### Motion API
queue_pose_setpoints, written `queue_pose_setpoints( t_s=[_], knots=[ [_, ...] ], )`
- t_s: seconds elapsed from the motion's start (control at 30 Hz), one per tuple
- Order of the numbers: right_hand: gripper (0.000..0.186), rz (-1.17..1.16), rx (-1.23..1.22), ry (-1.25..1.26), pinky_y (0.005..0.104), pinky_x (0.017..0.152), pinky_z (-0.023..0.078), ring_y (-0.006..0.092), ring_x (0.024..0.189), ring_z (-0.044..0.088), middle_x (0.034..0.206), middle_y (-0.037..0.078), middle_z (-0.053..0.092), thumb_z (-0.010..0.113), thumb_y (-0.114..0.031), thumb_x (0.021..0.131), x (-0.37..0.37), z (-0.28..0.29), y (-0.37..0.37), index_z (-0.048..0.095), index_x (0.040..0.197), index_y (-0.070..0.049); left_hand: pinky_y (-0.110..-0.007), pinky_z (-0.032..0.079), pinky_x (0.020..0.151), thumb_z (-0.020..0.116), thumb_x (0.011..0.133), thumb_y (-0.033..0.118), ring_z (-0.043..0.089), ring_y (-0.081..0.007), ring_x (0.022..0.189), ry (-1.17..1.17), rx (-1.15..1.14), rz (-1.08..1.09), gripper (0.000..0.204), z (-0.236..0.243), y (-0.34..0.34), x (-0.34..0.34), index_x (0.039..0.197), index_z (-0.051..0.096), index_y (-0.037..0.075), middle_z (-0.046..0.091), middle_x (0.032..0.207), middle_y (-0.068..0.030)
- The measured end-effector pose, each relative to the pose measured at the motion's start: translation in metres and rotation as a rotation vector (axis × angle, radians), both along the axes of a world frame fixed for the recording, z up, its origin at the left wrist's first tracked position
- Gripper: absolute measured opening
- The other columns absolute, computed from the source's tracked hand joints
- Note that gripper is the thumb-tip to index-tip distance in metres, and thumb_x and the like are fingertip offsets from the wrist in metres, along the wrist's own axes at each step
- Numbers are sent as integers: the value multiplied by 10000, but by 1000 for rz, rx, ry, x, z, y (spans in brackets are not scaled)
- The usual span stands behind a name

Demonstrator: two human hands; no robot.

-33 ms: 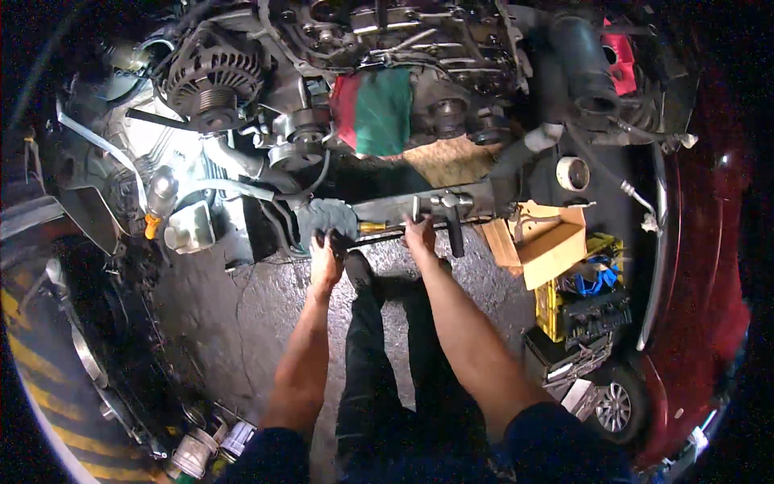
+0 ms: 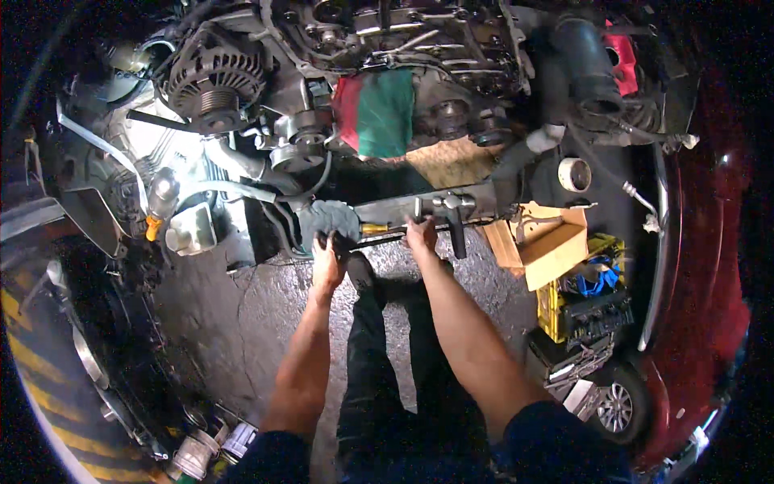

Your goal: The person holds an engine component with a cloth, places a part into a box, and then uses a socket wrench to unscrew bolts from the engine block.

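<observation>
My left hand (image 2: 326, 258) rests with curled fingers at the lower edge of a grey cloth (image 2: 329, 219) on a metal crossbeam (image 2: 387, 206); what the fingertips grip is unclear. Beside the cloth lies a yellow-handled tool (image 2: 373, 228). My right hand (image 2: 421, 236) has its fingers bent at the beam's front edge, just under a short silver piece (image 2: 418, 207); its grip is hidden. A hammer (image 2: 452, 216) with a black handle lies just right of that hand, head on the beam.
An exposed engine (image 2: 395, 32) with a red-and-green cloth (image 2: 379, 113) spans the back. At right are an open cardboard box (image 2: 548, 250), a yellow tool crate (image 2: 551, 310), a wheel (image 2: 614, 407) and red bodywork (image 2: 701, 306). Containers (image 2: 197, 452) sit low at left.
</observation>
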State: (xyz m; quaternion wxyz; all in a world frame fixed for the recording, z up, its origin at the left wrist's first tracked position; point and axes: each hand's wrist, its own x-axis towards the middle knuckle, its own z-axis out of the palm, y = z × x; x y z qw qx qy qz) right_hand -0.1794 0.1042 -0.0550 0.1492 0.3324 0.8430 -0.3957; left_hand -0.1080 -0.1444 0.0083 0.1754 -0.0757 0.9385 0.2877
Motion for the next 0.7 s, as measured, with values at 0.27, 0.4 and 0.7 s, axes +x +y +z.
queue_pose_setpoints(
  t_s=[0.27, 0.4, 0.7],
  knots=[
    [379, 84, 229, 93, 452, 695, 529, 359, 810, 677, 909, 177, 694, 565, -352, 905, 19, 68, -46, 594, 1064, -9, -491, 360, 1084, 647, 866, 252, 312, -489, 1335, 14, -19, 87, 684, 35, -22, 5, 1465, 344, 120, 260, 1468, -334],
    [315, 277, 175, -9, 457, 666, 512, 381, 744, 655, 856, 182, 678, 532, -302, 928, 29, 140, -37, 603, 1012, -7, -547, 236, 1131, 647, 858, 226, 315, -417, 1359, 225, -8, -356, 649, 103, 4, -18, 1448, 396, 126, 345, 1476, -235],
    [385, 352, -231, 154, 405, 739, 485, 335, 795, 635, 858, 191, 660, 578, -341, 939, 64, 300, -12, 623, 1005, 35, -447, 524, 580, 641, 874, 260, 662, -361, 752, 91, 274, -462, 299, 257, 20, 20, 1104, 595, 73, 675, 944, -158]
  ],
)
